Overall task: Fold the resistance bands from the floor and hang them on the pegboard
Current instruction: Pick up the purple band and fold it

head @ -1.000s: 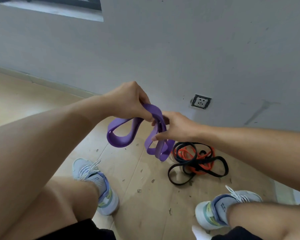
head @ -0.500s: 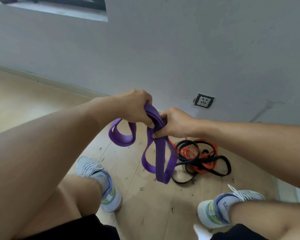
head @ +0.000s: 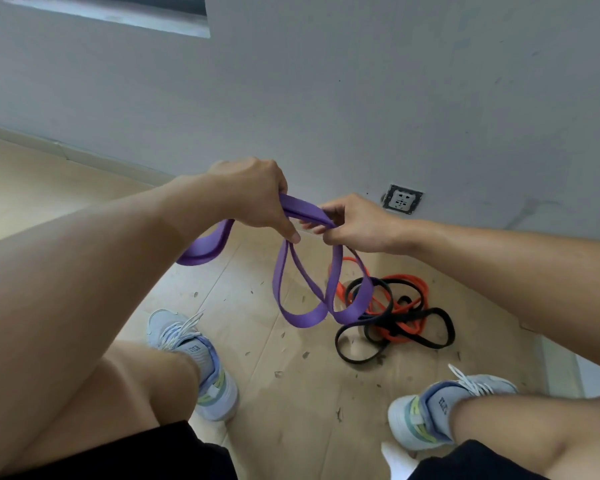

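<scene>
Head view. The left hand (head: 253, 199) and the right hand (head: 352, 223) are both closed on a wide, flat purple rubber resistance band (head: 303, 209), held in the air above the pale wood-plank floor (head: 291, 393). The short stretch gripped between the hands runs roughly level, left to right. Below it two long loops hang almost straight down, and a third loop curves out under the left forearm. How many layers each hand pinches is hidden by the fingers. Directly beneath the hanging loops, on the floor, lie a thin black rubber band (head: 395, 344) and a thin orange rubber band (head: 409, 282), tangled together; the purple loops cover part of them. A wall socket (head: 401, 199) sits above this tangle, on the grey wall.
</scene>
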